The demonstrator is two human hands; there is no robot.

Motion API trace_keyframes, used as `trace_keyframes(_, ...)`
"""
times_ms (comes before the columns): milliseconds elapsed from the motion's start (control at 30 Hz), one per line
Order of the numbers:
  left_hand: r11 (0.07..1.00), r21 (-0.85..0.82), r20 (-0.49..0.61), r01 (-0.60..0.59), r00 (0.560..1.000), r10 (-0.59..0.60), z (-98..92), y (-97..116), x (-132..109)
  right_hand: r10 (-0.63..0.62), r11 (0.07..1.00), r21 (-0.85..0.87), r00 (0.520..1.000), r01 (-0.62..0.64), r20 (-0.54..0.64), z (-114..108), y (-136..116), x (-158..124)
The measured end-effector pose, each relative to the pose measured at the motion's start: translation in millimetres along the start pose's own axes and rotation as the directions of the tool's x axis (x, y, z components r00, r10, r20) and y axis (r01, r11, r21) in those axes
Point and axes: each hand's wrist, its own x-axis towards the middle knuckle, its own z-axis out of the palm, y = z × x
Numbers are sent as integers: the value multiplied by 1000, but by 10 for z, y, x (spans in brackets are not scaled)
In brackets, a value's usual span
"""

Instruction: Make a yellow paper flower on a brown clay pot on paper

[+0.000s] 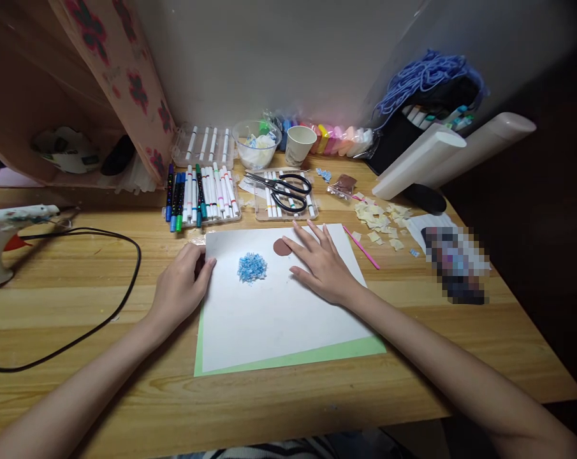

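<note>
A white sheet of paper (269,312) lies on a green sheet (317,354) in the middle of the wooden desk (101,293). On the white sheet sit a small pile of blue shreds (252,267) and a flat brown clay disc (282,247). My right hand (322,264) lies flat on the sheet with fingers spread, its fingertips touching the brown disc. My left hand (180,287) rests at the sheet's left edge, fingers curled loosely against the paper, with nothing visible in them.
Trays of markers (202,191), black scissors (283,186), a paper cup (300,145), a clear bowl (256,143) and coloured clay blocks (338,139) line the back. A glue gun (6,233) with black cable (125,280) lies left. Yellow paper scraps (381,220) and a pink stick (361,247) lie right.
</note>
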Motion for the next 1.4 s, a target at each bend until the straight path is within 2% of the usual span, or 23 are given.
trace_keyframes(533,1000,-2,-2,5,1000,-5,-5,3,-6,-102,995,-16,995,102,-7,-2,-17,112)
trace_keyframes(933,999,-37,-4,-12,1000,12,-2,-7,-2,-242,969,-60,970,240,-31,-14,-8,88)
trace_keyframes(1133,1000,-28,9,-4,1000,4,-11,-1,2,-207,978,0,973,208,-106,-20,9,32)
trace_keyframes(1400,999,-44,24,1,1000,0,1,-51,-16,-227,970,40,953,239,-199,-20,-24,-4)
